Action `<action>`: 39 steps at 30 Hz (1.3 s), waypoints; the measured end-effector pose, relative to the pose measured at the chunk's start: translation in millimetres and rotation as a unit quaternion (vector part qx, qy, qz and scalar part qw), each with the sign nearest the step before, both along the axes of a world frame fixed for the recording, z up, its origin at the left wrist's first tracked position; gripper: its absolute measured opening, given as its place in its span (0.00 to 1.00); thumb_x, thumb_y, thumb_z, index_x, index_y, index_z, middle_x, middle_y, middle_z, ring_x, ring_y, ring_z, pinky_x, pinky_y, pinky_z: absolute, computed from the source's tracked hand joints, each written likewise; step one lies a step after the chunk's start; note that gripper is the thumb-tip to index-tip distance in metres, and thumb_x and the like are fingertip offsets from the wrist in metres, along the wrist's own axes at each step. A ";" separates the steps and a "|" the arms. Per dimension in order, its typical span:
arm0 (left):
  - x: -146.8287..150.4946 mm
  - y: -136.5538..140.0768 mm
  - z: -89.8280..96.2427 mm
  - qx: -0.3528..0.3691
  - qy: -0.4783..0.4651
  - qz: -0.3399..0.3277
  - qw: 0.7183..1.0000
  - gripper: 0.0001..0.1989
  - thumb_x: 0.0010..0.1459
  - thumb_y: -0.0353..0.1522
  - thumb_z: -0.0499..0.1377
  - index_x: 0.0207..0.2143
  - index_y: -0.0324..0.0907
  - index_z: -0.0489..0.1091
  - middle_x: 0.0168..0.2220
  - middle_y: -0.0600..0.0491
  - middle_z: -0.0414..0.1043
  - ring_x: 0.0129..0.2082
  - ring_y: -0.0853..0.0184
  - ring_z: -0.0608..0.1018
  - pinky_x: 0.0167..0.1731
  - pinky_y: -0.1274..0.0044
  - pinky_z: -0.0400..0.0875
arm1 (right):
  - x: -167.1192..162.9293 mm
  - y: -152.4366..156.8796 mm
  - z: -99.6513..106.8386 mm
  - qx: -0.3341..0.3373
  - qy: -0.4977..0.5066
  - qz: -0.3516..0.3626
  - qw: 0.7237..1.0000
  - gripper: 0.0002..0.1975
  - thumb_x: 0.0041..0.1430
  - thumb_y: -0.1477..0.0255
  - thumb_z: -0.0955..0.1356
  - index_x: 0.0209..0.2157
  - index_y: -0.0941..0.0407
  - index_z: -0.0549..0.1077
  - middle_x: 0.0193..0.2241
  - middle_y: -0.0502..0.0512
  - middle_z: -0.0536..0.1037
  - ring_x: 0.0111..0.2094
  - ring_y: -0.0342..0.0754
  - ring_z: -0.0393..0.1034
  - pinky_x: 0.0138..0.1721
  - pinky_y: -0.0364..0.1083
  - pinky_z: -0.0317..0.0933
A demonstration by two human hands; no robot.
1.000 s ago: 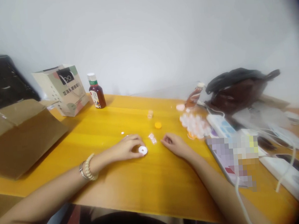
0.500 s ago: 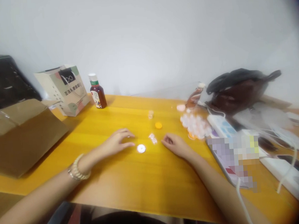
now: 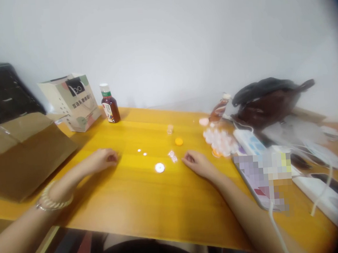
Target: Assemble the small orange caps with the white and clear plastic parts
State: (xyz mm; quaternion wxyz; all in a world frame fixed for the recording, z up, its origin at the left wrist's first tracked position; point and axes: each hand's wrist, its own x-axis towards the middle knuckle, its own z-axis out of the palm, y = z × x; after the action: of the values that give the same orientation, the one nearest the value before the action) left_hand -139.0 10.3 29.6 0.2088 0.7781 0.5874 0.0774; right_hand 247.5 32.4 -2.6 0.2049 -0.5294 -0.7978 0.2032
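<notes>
My left hand [image 3: 105, 159] rests on the wooden table with its fingers curled in; nothing shows in it. Two small white discs, one [image 3: 139, 150] behind the other [image 3: 144, 154], lie to its right. My right hand [image 3: 199, 163] rests loosely closed on its side, with nothing visible in it. Just left of it is a small clear piece with white outlines [image 3: 172, 156], its kind too blurred to tell. A larger white round disc [image 3: 159, 168] lies between my hands. Behind these are an orange cap [image 3: 178, 141] and a small pale container [image 3: 170, 129].
A cardboard box [image 3: 29, 159], a paper bag [image 3: 82, 103] and a dark red drink bottle [image 3: 110, 107] stand at the left. Right are clustered clear round containers [image 3: 220, 141], another bottle [image 3: 220, 108], a dark bag [image 3: 267, 102], a power strip [image 3: 249, 141] and cables.
My left hand has drawn back to the left and its fingers have curled in. The two small white discs now show where it was. My right hand stays put.
</notes>
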 end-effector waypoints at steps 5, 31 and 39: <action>0.0 1.3 -5.3 0.024 0.003 0.014 1.000 0.09 0.45 0.36 0.55 0.26 0.44 0.73 0.28 0.53 0.75 0.28 0.64 0.75 0.30 0.78 0.64 | -1.0 -0.6 0.1 0.003 0.000 0.001 1.000 0.08 0.53 0.67 0.62 0.24 0.56 0.64 0.20 0.48 0.67 0.23 0.42 0.61 0.25 0.41 0.54; 140.2 -12.9 -25.0 -0.091 -0.537 0.022 0.838 0.09 0.50 0.36 0.61 0.28 0.37 0.71 0.26 0.52 0.74 0.28 0.69 0.74 0.34 0.77 0.68 | -85.4 -42.3 -2.3 -0.098 0.393 -0.009 0.914 0.07 0.49 0.67 0.67 0.28 0.56 0.69 0.25 0.51 0.74 0.27 0.44 0.69 0.30 0.43 0.63; 138.5 -10.4 -34.9 0.015 -0.469 0.003 0.883 0.09 0.51 0.35 0.60 0.30 0.36 0.72 0.29 0.50 0.74 0.30 0.68 0.75 0.34 0.77 0.69 | -87.6 -37.3 -7.7 -0.155 0.453 -0.023 0.878 0.08 0.47 0.67 0.69 0.24 0.57 0.68 0.22 0.48 0.72 0.25 0.41 0.67 0.31 0.42 0.62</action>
State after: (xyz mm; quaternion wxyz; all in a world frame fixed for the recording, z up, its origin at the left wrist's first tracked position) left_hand -0.6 -0.1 -5.3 0.4482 0.6520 0.4217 0.4429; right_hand 159.9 -4.9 -10.3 0.4642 -0.4223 -0.5638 0.5370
